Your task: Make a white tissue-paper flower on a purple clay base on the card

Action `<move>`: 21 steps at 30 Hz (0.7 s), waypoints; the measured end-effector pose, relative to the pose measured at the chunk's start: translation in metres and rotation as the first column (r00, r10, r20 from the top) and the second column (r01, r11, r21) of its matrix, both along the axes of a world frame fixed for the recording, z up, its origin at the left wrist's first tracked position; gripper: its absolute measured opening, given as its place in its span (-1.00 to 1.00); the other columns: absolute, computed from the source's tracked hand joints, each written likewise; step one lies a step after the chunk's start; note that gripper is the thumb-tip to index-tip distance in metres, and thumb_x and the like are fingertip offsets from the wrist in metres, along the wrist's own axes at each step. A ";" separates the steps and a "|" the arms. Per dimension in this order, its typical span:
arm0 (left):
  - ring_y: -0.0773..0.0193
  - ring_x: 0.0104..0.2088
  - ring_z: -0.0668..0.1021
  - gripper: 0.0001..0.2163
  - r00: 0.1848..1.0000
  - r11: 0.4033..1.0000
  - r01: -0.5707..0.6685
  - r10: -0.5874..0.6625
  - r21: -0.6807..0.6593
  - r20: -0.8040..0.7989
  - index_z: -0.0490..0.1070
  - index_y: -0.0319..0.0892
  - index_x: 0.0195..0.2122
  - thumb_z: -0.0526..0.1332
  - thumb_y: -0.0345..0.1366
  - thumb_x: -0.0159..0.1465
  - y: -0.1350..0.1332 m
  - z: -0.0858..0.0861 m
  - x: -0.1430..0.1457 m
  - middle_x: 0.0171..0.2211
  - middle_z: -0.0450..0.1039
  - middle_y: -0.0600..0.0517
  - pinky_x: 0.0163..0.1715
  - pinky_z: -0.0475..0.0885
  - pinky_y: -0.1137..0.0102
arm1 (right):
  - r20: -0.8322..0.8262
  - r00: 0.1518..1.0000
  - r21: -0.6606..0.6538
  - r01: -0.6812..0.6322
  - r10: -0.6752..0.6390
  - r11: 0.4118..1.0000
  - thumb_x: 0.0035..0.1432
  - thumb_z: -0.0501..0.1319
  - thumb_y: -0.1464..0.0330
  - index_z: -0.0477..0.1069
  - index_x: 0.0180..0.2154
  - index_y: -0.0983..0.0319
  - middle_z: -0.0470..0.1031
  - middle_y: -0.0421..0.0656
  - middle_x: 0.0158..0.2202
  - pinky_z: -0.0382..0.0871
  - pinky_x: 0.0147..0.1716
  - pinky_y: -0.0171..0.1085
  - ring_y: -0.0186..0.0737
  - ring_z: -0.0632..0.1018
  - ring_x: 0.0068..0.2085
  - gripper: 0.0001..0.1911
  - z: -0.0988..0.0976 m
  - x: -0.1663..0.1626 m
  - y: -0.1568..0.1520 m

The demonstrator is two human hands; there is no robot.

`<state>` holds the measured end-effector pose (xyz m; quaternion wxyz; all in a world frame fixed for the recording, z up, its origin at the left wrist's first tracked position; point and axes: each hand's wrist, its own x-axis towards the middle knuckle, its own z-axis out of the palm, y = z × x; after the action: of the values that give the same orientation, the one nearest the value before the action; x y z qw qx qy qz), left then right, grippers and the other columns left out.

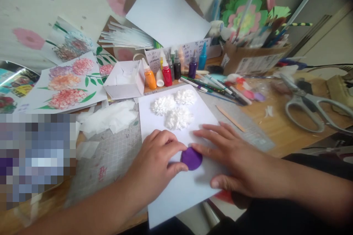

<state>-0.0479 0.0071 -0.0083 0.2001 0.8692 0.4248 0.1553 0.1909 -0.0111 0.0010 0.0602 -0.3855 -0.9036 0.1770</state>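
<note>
A white sheet of paper (180, 191) lies on a grey cutting mat (116, 154). Three fluffy white tissue flowers (175, 108) sit on its upper part. A flat purple disc (191, 158) rests on the sheet's middle. My left hand (154, 161) curls around the disc's left side, thumb and fingers touching its edge. My right hand (231, 158) lies flat with fingers stretched out, fingertips at the disc's right edge.
Several small paint bottles (171, 68) stand behind the sheet beside a white box (124, 80). Markers (212, 86), a wooden stick (230, 118) and scissors (309, 106) lie right. Flower pictures (66, 84) and tissue scraps (107, 117) lie left.
</note>
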 end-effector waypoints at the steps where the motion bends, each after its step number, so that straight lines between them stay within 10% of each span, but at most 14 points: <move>1: 0.18 -0.19 0.37 -0.78 1.000 1.000 -0.005 0.005 -0.003 0.006 0.47 -0.06 -0.22 0.36 -0.26 0.09 0.000 -0.001 0.000 -0.25 0.36 0.04 -0.14 0.34 0.21 | 0.001 1.000 -0.002 0.006 -0.006 1.000 0.16 0.06 -0.07 0.16 0.22 0.08 0.11 -0.03 0.26 -0.11 0.15 0.29 0.20 0.04 0.27 -0.32 0.001 -0.001 0.000; 21: 0.19 -0.20 0.39 -0.80 0.998 1.000 0.015 -0.014 -0.016 0.058 0.49 -0.07 -0.21 0.34 -0.31 0.11 0.003 -0.004 -0.001 -0.27 0.41 0.04 -0.14 0.33 0.21 | 0.056 0.994 -0.034 -0.096 0.097 0.995 0.12 0.00 -0.15 -0.05 0.29 0.19 -0.10 -0.03 0.33 -0.21 0.14 0.35 0.17 -0.12 0.31 -0.15 -0.003 -0.006 -0.001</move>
<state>-0.0484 0.0101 -0.0119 0.2207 0.8657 0.4137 0.1753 0.1847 -0.0121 -0.0022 0.0197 -0.3472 -0.9196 0.1827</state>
